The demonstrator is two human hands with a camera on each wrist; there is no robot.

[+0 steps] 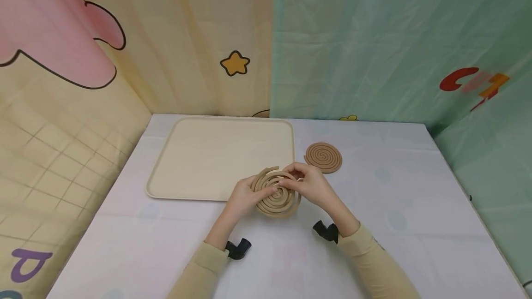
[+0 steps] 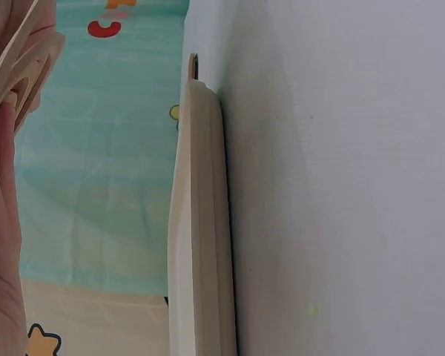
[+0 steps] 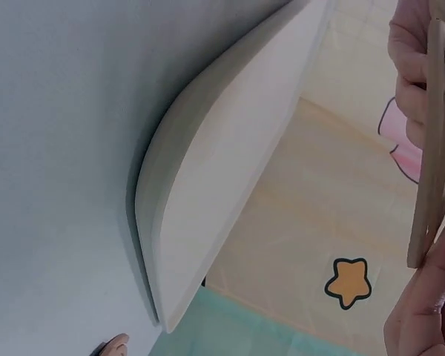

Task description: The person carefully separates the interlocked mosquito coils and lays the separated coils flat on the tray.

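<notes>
A tan mosquito coil (image 1: 277, 200) is held up above the table near the front edge of the tray, its rings spread apart in places. The left hand (image 1: 243, 196) grips its left side, thumb lying across the rings toward the centre. On the upper right, the right hand (image 1: 309, 183) pinches the outer rings between thumb and fingers. Seen edge-on in the right wrist view, the coil (image 3: 432, 148) has fingers at both ends. The left wrist view catches only part of the coil (image 2: 30, 70) and the left hand (image 2: 1, 245).
A cream tray (image 1: 224, 151) lies at the back left of the white-covered table (image 1: 415, 225). Right of it rests a browner, flat mosquito coil (image 1: 323, 157). Printed curtains (image 1: 353, 45) stand behind and at the sides. Black wrist mounts (image 1: 238, 248) sit at both wrists.
</notes>
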